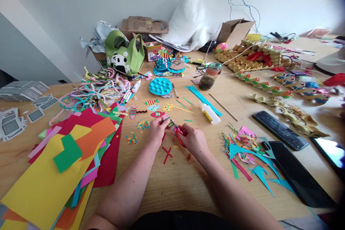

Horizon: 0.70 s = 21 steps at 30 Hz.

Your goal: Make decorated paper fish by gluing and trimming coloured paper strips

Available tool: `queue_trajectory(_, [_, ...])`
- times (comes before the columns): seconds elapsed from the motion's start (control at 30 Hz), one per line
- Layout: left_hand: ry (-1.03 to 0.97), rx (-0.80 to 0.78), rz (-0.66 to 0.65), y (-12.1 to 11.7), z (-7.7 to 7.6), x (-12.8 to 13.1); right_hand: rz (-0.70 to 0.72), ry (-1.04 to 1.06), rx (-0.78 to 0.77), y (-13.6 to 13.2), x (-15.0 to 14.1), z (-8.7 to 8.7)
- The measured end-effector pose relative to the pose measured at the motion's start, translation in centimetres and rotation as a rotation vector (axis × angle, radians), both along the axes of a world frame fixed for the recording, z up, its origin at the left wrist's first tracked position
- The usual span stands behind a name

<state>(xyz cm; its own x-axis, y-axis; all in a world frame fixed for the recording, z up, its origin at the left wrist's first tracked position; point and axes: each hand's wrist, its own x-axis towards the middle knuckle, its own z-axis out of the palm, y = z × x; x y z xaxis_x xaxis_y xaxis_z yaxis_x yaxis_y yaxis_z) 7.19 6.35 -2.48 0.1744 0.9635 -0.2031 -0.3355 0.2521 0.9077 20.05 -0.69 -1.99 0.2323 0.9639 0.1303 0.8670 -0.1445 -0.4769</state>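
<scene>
The right hand [194, 139] grips the red-handled scissors [179, 139], their blades right at a small green striped paper piece [170, 124]. The left hand [158, 129] pinches that piece between thumb and fingers, just above the counter [172, 194]. Close below the hands lie crossed red paper strips [167, 155]; just beyond them are a blue paper fish [153, 107] and a yellow paper fish [167, 107]. To the left of the left hand sit 2 clusters of paper dots [143, 125]. A white bottle [210, 114] with a yellow label lies near a blue strip [199, 96]. Farther left spreads a pile of coloured paper [40, 172]; to the right are paper scraps [246, 154] and 2 dark phones [280, 129]. Toward the back stand a lidded jar [208, 79] and a green panda bag [134, 55].
</scene>
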Motion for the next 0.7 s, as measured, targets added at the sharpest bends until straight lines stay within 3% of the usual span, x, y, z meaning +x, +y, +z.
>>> queue_trajectory(0.7, [0.012, 0.052, -0.040, -0.05, -0.56, 0.04, 0.001, -0.014, 0.016, 0.05, 0.02, -0.21])
